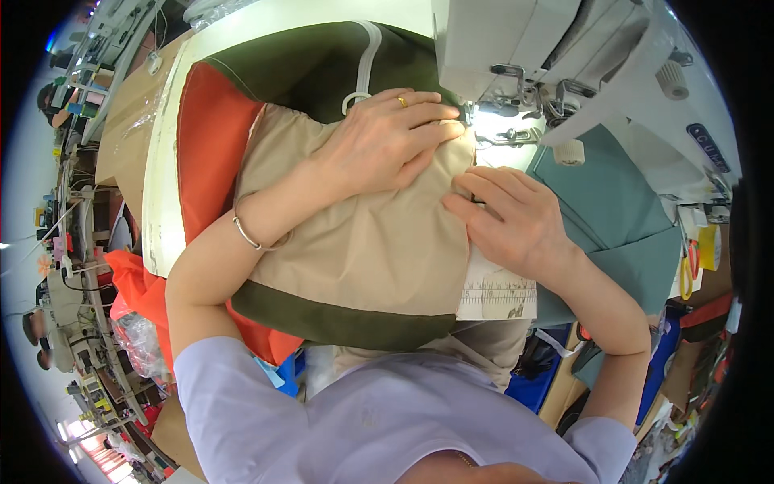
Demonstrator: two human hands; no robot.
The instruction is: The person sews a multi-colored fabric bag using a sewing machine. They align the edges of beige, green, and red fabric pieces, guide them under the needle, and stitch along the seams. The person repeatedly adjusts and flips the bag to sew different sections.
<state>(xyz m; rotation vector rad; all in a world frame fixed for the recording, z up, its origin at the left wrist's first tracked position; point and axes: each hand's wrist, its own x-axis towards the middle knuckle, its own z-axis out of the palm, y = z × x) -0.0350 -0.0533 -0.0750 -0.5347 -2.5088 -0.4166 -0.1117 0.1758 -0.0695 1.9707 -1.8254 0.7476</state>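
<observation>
A beige fabric piece, joined to dark green and orange-red panels, is spread under the sewing machine. My left hand lies on the beige fabric, fingers stretched out, their tips close to the lit presser foot. Just to its right, my right hand curls at the right edge of the same fabric, thumb and fingers pinching there. A small dark spot shows between those fingers; I cannot tell what it is. Beside my left fingers, a white drawcord loops over the dark green panel.
Folded teal fabric is on the machine's right side. A printed measuring strip shows at the table's near edge. Yellow-handled scissors are at the far right. Orange-red cloth hangs at the left, above a clear plastic bag.
</observation>
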